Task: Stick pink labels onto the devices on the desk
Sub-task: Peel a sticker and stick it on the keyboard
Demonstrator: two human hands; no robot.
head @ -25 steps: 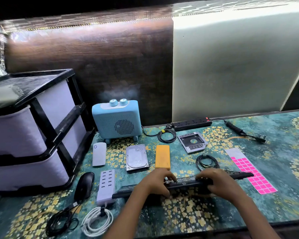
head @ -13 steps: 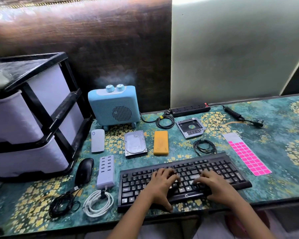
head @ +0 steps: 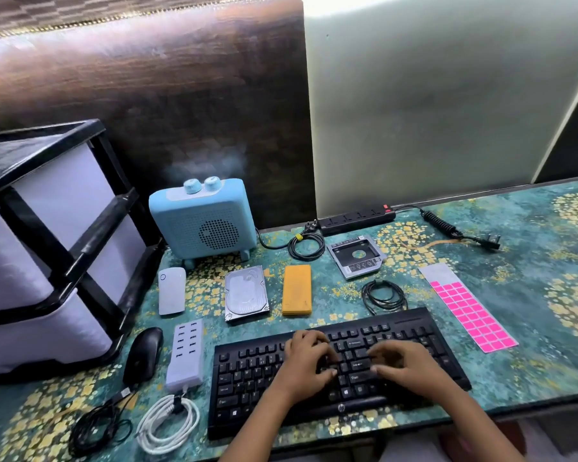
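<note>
Watching the feed from my end. Biggest thing is the desk, covered in a glossy teal sheet with a gold flower print. On its left end sits a drawer unit, with a shiny black frame and pale lilac plastic fronts. Front and centre is a black plastic keyboard, flat, with an "hp" logo on its front lip; the key legends are too small for me to read.

Both hands are on the keys. The left hand and right hand have loosely bent fingers resting on the caps and grip nothing.

Behind that there's a rounded light-blue box with a perforated front and two knobs on top. The sheet of pink labels lies flat to the right of the keyboard, clear of both hands. It's a grid of small pink rectangles with bare grey backing at its far end.

Smaller stuff:
- a metal hard drive
- a matte orange slab
- a black mouse
</note>
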